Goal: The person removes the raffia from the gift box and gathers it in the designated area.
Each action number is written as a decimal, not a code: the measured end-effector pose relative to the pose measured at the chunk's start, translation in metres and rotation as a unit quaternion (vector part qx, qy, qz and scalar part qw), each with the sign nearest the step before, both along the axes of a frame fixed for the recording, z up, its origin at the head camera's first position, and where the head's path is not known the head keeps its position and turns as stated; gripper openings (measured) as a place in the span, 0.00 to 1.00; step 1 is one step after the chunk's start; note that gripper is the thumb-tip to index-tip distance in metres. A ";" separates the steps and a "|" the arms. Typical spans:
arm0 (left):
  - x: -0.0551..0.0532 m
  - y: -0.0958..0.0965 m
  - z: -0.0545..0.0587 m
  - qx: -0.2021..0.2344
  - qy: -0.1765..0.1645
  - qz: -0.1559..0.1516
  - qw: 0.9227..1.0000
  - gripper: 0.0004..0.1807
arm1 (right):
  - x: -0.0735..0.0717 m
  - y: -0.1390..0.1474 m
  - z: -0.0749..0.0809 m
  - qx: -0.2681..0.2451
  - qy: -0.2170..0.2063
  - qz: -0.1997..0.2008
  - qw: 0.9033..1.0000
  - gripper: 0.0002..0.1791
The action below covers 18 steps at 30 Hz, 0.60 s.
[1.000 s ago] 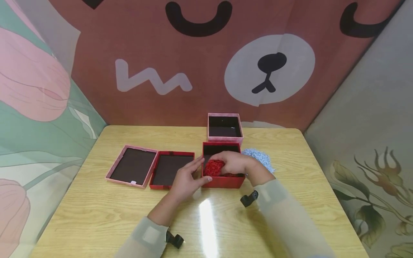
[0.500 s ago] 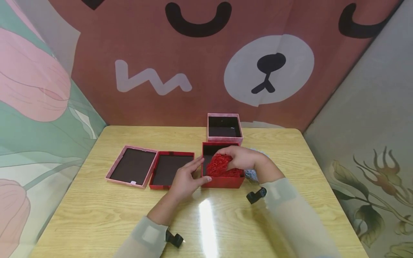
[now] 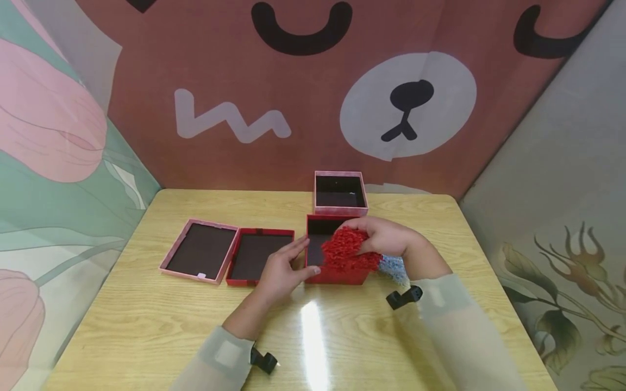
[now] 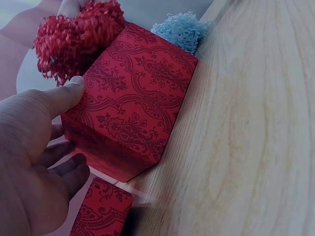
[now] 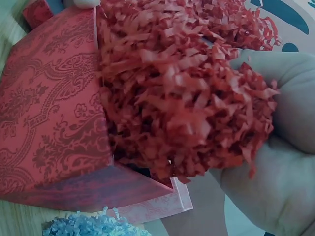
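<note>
A bunch of red shredded paper (image 3: 349, 248) is gripped by my right hand (image 3: 388, 238), lifted over the right side of a red patterned box (image 3: 337, 278). The bunch covers part of that box's front rim. Dark lining shows inside the left of the box. My left hand (image 3: 280, 274) holds the box at its front left corner, thumb on the front rim and fingers along the left side. In the right wrist view, the loose red strips (image 5: 182, 103) bulge out past the box edge.
Light blue shredded paper (image 3: 394, 267) lies right of the red box. Behind stands a pink box (image 3: 340, 210) with a dark inside. To the left, a red lid (image 3: 237, 282) and a pink lid (image 3: 185, 277) lie side by side, insides up, on the wooden table (image 3: 161, 331).
The right hand has pulled the red shredded paper up and rightward, out over the box's front rim. More of the box's inside shows. The left hand has stayed in place.
</note>
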<state>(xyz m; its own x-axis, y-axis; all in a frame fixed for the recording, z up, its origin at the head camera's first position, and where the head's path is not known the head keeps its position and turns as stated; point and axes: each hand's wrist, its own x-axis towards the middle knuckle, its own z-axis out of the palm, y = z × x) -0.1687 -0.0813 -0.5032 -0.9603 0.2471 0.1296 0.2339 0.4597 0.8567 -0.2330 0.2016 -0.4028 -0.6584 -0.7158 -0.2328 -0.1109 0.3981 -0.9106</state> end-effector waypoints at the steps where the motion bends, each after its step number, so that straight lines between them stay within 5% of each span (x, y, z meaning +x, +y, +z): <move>1: 0.000 0.000 0.000 0.000 0.000 0.000 1.000 0.43 | 0.001 0.002 0.000 -0.002 -0.001 0.001 1.000 0.25; 18: 0.000 0.000 0.000 -0.002 -0.001 0.001 1.000 0.42 | 0.030 0.033 -0.006 -0.040 0.030 0.024 0.998 0.29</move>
<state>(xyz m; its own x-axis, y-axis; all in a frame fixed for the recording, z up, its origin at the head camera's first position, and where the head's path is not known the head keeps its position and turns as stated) -0.1686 -0.0810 -0.5035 -0.9613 0.2447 0.1270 0.2310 0.4635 0.8555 -0.2032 0.2346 -0.4089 -0.6344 -0.7611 -0.1351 -0.1829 0.3176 -0.9304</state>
